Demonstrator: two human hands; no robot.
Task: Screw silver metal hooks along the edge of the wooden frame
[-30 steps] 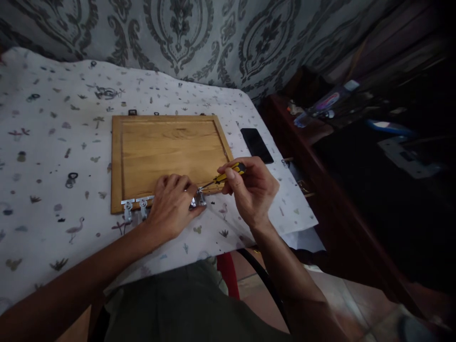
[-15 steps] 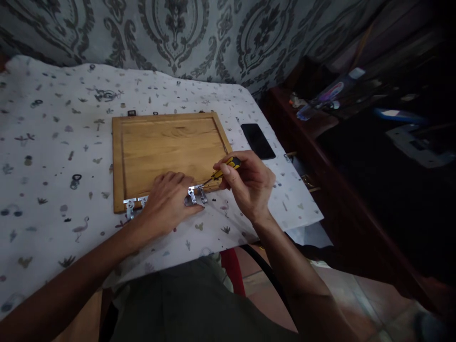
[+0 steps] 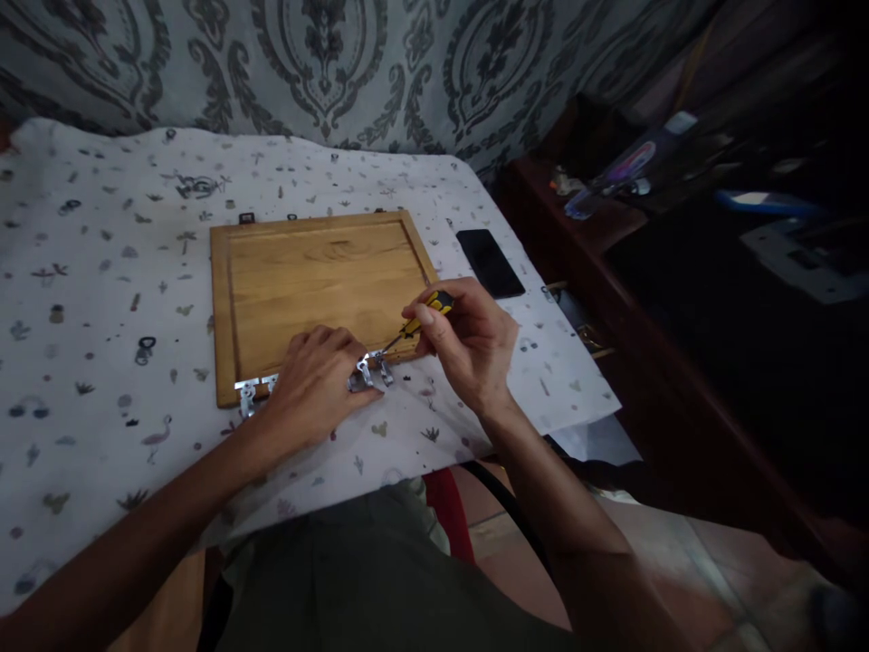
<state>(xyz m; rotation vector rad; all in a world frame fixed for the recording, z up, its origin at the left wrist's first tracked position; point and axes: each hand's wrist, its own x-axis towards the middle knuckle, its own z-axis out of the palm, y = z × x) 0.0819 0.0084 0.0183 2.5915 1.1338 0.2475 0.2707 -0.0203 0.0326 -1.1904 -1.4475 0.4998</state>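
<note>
A wooden cabinet door panel [image 3: 319,290] lies flat on the table. Along its near edge sit several silver metal hinges [image 3: 247,397]. My left hand [image 3: 316,376] is over that edge, fingers curled on the wood and thumb below, closed around a hinge [image 3: 365,369] that it partly covers. Between finger and thumb, my right hand [image 3: 475,344] grips a yellow-and-black screwdriver [image 3: 424,315]. Its shaft slants down left, with the tip at the hinges near the panel's right end. Whether the tip sits in a screw is too small to tell.
A patterned white cloth [image 3: 101,317] covers the table. Right of the panel lies a black phone [image 3: 490,263]. Farther right, a dark red wooden edge [image 3: 652,380] borders a surface with a clear bottle [image 3: 631,167] on it. A patterned curtain [image 3: 326,72] hangs behind.
The view has shifted slightly. Both hands keep nearly the same places, and the screwdriver tip stays at the hinges.
</note>
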